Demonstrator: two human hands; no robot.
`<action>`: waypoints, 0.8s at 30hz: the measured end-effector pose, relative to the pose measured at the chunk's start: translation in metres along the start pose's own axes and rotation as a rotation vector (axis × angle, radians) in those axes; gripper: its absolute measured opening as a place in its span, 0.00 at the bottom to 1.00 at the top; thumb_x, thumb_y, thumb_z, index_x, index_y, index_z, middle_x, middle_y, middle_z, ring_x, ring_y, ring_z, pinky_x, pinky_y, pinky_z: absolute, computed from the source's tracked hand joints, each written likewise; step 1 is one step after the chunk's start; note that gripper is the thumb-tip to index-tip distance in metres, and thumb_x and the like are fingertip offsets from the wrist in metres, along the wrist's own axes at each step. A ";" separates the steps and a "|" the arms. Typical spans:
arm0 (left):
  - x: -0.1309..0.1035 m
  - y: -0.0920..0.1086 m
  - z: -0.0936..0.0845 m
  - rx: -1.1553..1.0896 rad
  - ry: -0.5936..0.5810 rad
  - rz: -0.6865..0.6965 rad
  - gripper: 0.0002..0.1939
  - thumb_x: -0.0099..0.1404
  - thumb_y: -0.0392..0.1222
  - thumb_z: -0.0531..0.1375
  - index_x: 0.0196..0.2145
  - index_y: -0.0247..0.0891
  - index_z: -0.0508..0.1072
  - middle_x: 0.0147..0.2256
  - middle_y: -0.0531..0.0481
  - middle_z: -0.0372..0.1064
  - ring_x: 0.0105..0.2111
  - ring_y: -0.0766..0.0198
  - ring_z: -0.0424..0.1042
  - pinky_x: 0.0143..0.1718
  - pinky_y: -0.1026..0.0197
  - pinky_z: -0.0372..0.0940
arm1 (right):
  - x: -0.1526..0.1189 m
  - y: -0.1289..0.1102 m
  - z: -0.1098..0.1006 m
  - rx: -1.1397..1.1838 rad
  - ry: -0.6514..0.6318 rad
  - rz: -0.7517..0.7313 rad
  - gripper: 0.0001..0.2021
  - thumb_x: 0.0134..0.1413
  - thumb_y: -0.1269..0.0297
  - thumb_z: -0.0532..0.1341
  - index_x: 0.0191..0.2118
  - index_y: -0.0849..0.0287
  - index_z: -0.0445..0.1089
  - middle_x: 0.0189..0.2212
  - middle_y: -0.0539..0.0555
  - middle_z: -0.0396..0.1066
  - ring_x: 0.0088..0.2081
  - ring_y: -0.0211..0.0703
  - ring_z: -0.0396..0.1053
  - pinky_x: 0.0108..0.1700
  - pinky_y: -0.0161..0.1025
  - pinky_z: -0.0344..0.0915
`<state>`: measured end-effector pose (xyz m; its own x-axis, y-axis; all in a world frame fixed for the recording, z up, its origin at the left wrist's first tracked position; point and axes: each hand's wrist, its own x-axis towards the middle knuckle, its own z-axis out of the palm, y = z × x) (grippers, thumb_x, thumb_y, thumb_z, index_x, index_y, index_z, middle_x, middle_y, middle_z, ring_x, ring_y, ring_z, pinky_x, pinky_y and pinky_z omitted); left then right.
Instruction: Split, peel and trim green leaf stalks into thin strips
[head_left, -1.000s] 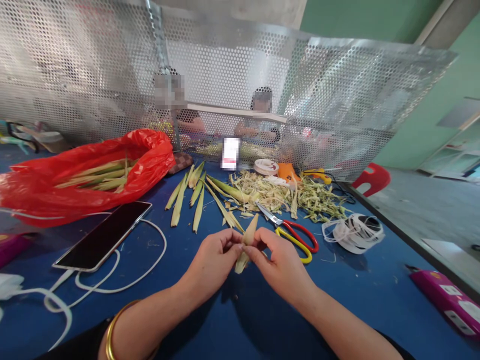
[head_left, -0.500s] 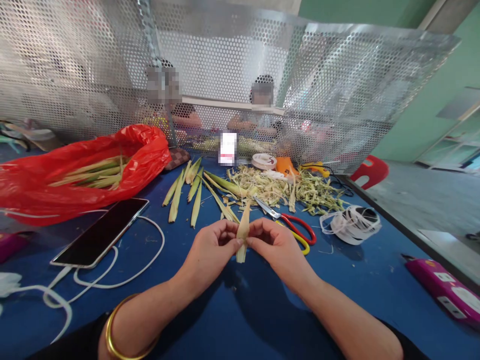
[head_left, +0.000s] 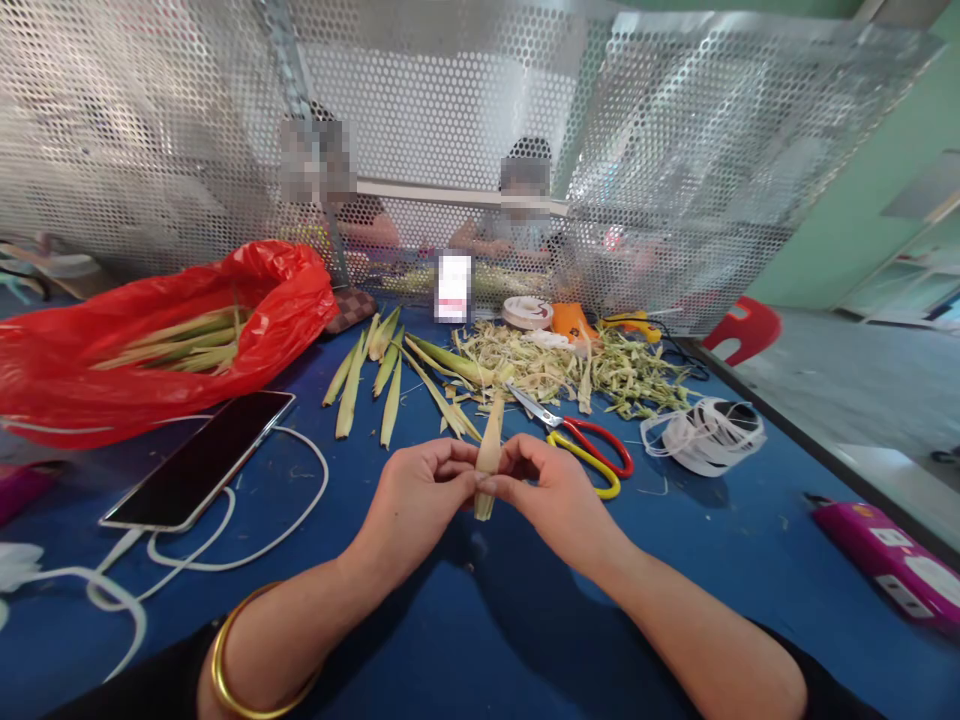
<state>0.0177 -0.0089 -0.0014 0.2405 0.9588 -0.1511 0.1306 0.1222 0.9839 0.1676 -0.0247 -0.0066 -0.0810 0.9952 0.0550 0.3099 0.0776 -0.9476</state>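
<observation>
A pale dried corn husk (head_left: pixel 490 440) stands roughly upright between my two hands, narrow tip pointing away from me. My left hand (head_left: pixel 431 490) pinches its left side low down with thumb and fingers. From the right, my right hand (head_left: pixel 551 495) grips the same spot, the two thumbs meeting over the husk. Just beyond my right hand lie scissors (head_left: pixel 559 425) with one red and one yellow handle, blades partly apart. Several greenish husk pieces (head_left: pixel 390 400) are spread out past my left hand. A heap of shredded husk (head_left: pixel 540 370) lies farther back.
At left are a red plastic bag (head_left: pixel 285 300) holding husks, a phone (head_left: pixel 202 460) and a white cable (head_left: pixel 322 490). To the right sit a white ribbon roll (head_left: pixel 705 440) and a purple power strip (head_left: pixel 885 560). A perforated metal screen (head_left: pixel 435 90) stands behind, with two people beyond it.
My thumbs have come together over the lower part of the husk, which looks narrower and more closed around itself. The camera view has shifted slightly.
</observation>
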 end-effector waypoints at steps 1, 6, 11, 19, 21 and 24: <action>0.000 0.000 0.000 -0.023 0.001 -0.018 0.07 0.52 0.36 0.60 0.31 0.35 0.75 0.23 0.53 0.74 0.23 0.69 0.69 0.26 0.68 0.62 | 0.000 0.000 0.000 0.004 -0.004 -0.002 0.07 0.45 0.66 0.64 0.26 0.59 0.64 0.23 0.46 0.63 0.27 0.36 0.61 0.30 0.34 0.59; -0.002 0.003 0.001 -0.068 0.048 -0.009 0.05 0.51 0.39 0.63 0.27 0.35 0.74 0.20 0.54 0.71 0.21 0.70 0.67 0.24 0.69 0.61 | -0.001 -0.002 -0.003 -0.043 0.016 -0.038 0.06 0.45 0.67 0.63 0.25 0.58 0.64 0.23 0.46 0.63 0.28 0.37 0.61 0.30 0.34 0.58; -0.005 0.008 0.000 -0.040 0.088 0.060 0.06 0.50 0.39 0.64 0.28 0.36 0.75 0.20 0.54 0.72 0.20 0.69 0.68 0.24 0.69 0.62 | -0.002 -0.005 -0.006 -0.001 -0.025 -0.009 0.07 0.48 0.65 0.61 0.25 0.58 0.62 0.21 0.45 0.60 0.25 0.35 0.59 0.28 0.33 0.56; -0.004 0.005 -0.001 -0.055 0.066 0.138 0.05 0.52 0.37 0.63 0.30 0.36 0.75 0.25 0.53 0.75 0.25 0.66 0.73 0.29 0.67 0.67 | -0.001 0.000 0.003 0.264 -0.039 0.104 0.11 0.44 0.67 0.63 0.35 0.58 0.61 0.27 0.48 0.68 0.31 0.38 0.68 0.36 0.38 0.66; -0.004 0.004 -0.001 -0.049 0.060 0.155 0.05 0.52 0.37 0.63 0.30 0.37 0.75 0.25 0.52 0.75 0.25 0.66 0.73 0.29 0.66 0.67 | -0.001 0.000 0.004 0.294 -0.081 0.116 0.09 0.45 0.68 0.62 0.34 0.59 0.62 0.25 0.47 0.67 0.29 0.38 0.69 0.36 0.39 0.67; -0.003 0.004 -0.001 -0.030 0.100 0.152 0.05 0.52 0.37 0.64 0.30 0.37 0.75 0.26 0.52 0.75 0.26 0.66 0.73 0.29 0.67 0.67 | -0.002 -0.003 0.004 0.310 -0.093 0.106 0.07 0.46 0.69 0.61 0.32 0.59 0.63 0.23 0.47 0.68 0.28 0.38 0.70 0.35 0.39 0.68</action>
<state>0.0163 -0.0114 0.0035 0.1583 0.9874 0.0089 0.0711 -0.0204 0.9973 0.1628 -0.0276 -0.0049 -0.1539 0.9860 -0.0640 0.0200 -0.0616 -0.9979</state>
